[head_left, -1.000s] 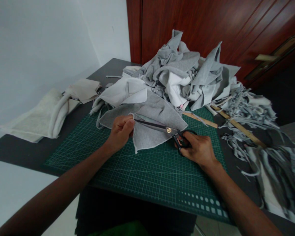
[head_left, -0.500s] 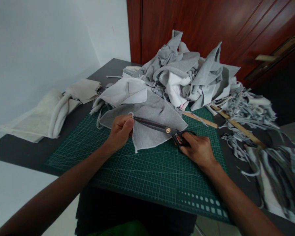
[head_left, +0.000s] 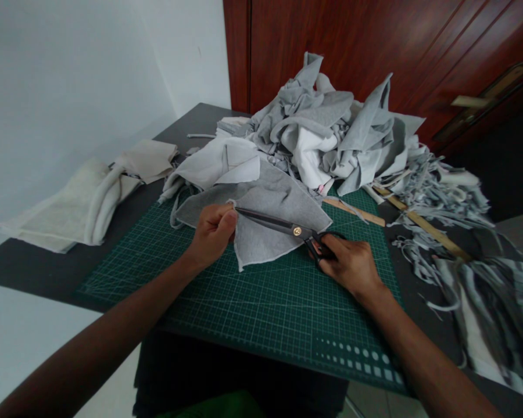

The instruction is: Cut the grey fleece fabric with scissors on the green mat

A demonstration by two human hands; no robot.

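My left hand (head_left: 215, 229) is closed on the edge of a grey piece of fabric (head_left: 261, 241), pinching it between thumb and fingers. In my right hand (head_left: 351, 261) are black-handled scissors (head_left: 297, 231), fingers wrapped in the loops. Their long blades point left across the fabric, with the tips right at my left thumb. The blades look nearly closed. The fabric lies spread over a green cutting mat (head_left: 261, 313), one corner pointing down towards me. A paler folded piece of cloth (head_left: 222, 162) rests on its far side.
A large heap of grey cloth (head_left: 318, 116) rises behind, before a red-brown door (head_left: 375, 46). Thin fabric strips (head_left: 448, 191) pile at right, near wooden rulers (head_left: 436, 234). Stacked pale cloth (head_left: 70, 203) lies left by the wall. More cloth (head_left: 488, 325) sits at the right edge.
Almost nothing differs. The view has shifted very slightly; both hands, the scissors and the fabric keep their positions relative to one another.
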